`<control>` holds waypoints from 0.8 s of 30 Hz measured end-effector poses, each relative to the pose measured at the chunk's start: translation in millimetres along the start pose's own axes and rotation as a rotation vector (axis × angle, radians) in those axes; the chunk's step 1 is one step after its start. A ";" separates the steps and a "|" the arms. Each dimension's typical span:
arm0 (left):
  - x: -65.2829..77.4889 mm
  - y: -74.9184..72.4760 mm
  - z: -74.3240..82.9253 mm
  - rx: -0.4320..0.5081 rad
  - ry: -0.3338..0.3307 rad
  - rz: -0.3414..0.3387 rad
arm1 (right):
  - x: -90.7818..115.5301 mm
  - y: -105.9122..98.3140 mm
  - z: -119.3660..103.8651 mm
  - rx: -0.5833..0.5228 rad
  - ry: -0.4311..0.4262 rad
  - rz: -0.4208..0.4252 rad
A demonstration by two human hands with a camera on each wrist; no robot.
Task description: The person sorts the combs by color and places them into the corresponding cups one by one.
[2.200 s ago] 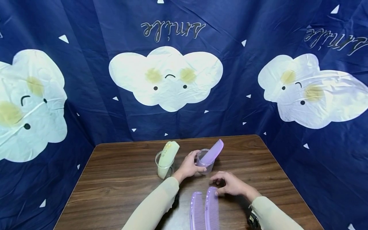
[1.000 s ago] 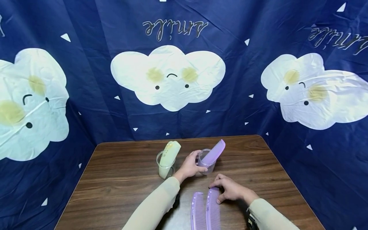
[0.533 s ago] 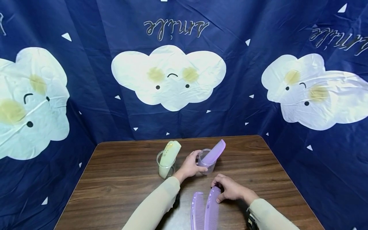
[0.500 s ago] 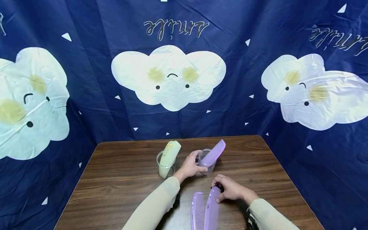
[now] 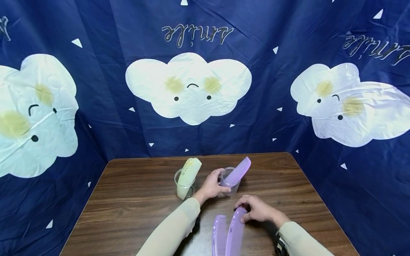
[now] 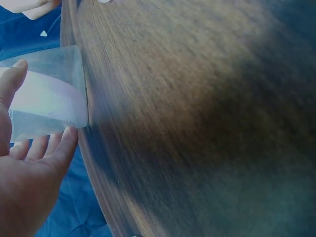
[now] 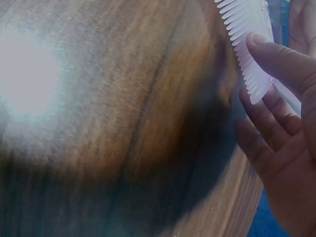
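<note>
My left hand (image 5: 212, 185) grips a clear plastic cup (image 5: 235, 190), thumb on the near side and fingers around the left. A purple comb (image 5: 241, 170) leans inside it, its end sticking out over the rim to the right. In the left wrist view the cup (image 6: 74, 61) shows the pale comb (image 6: 47, 98) through its wall. My right hand (image 5: 257, 209) pinches the far end of another purple comb (image 5: 235, 231) between thumb and fingers; the right wrist view shows the thumb on the toothed comb (image 7: 252, 61). Just left of it a third purple comb (image 5: 219, 234) lies on the table.
A second clear cup (image 5: 178, 177) holding a pale green comb (image 5: 189, 172) stands to the left of my left hand. The brown wooden table (image 5: 128, 209) ends at a blue curtain (image 5: 205, 142) printed with clouds, which surrounds it at the back and sides.
My right hand has moved from above the right-hand purple comb to pinch its far end. That comb has tilted, its near end shifting toward the other one. The left hand keeps its hold on the cup.
</note>
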State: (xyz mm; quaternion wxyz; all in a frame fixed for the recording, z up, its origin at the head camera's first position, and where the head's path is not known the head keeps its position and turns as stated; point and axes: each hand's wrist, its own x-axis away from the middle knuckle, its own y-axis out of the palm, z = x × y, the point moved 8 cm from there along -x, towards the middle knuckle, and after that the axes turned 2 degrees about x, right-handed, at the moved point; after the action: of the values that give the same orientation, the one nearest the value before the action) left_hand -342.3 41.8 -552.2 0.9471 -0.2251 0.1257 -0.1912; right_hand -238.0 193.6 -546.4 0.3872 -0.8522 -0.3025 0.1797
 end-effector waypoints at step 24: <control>1.7 -0.2 2.1 -0.003 -0.010 -0.012 | -0.6 -29.3 -8.1 -0.178 0.009 0.092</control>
State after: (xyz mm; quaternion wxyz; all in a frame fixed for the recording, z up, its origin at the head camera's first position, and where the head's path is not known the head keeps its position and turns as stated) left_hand -340.2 41.7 -550.5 0.9462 -0.2283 0.1198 -0.1955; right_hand -245.1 203.9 -518.6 0.3026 -0.8971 -0.2758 0.1658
